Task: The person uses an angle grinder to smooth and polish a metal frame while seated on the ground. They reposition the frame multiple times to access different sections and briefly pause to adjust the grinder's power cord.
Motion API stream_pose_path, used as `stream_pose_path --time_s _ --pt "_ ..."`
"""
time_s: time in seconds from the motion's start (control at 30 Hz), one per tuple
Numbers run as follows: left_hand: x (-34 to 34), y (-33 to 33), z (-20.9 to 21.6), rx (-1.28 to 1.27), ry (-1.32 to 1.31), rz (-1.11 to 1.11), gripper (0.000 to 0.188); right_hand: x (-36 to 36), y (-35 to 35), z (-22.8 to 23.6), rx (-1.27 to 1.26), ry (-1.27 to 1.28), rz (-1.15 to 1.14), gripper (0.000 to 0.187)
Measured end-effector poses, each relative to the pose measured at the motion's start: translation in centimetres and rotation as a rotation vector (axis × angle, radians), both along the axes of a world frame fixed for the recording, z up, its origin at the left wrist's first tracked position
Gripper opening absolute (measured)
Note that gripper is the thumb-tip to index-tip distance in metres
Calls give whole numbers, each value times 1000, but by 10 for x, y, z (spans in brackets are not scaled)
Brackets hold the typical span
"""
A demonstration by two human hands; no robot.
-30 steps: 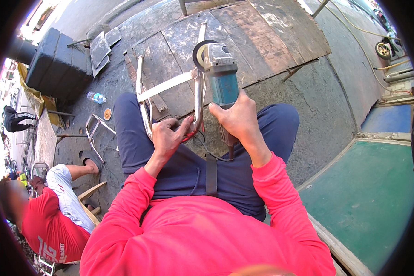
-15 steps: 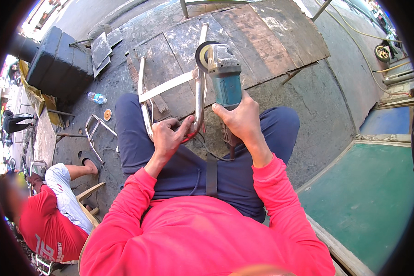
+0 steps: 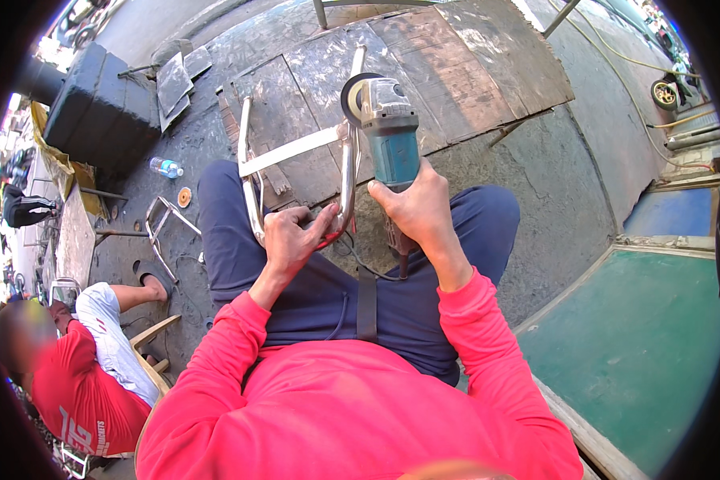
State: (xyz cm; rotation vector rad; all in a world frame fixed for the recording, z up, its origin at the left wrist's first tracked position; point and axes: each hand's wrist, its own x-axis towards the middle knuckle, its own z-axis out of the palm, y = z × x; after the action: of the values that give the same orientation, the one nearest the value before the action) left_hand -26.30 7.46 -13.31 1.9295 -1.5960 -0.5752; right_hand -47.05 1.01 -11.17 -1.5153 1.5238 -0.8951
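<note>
My left hand [image 3: 298, 237] is closed round the near, curved end of a shiny metal tube frame [image 3: 290, 150], which has a flat crossbar and rests over my lap with its far legs above the boards. In my right hand [image 3: 421, 206] is a teal and grey angle grinder [image 3: 395, 154], gripped round its body with the head pointing away from me. Its round disc [image 3: 355, 98] sits beside the frame's right tube, near the crossbar joint; whether they touch I cannot tell. A dark cord [image 3: 366, 262] curves from the grinder's rear end across my lap.
Worn wooden boards [image 3: 464, 68] lie ahead. To the left are a dark block [image 3: 100, 108], a water bottle [image 3: 166, 167], a loose disc [image 3: 185, 197] and another metal frame [image 3: 164, 232]. A seated person in red [image 3: 92, 384] is at lower left. A green panel [image 3: 632, 344] stands at right.
Both hands keep their grips, and the frame and grinder stay almost where they were. The frame's far end has shifted very slightly to the right. The view has moved a little.
</note>
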Motion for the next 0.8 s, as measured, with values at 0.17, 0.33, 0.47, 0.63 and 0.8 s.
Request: stream_pose_path --time_s 0.17,0.33,0.47,0.63,0.8 --pt "-1 1 -1 2 -12 -5 55 1 -2 -1 10 52 2 49" --pt "-1 0 -3 -19 -15 -21 56 -1 -2 0 25 62 0 48" --pt "0 0 -3 16 -33 -11 57 -2 0 3 30 45 11 49" --pt "0 0 -3 5 -11 -8 56 -3 2 5 37 50 2 49" --pt "-1 1 -3 -16 -17 -14 56 -3 1 3 45 71 10 52"
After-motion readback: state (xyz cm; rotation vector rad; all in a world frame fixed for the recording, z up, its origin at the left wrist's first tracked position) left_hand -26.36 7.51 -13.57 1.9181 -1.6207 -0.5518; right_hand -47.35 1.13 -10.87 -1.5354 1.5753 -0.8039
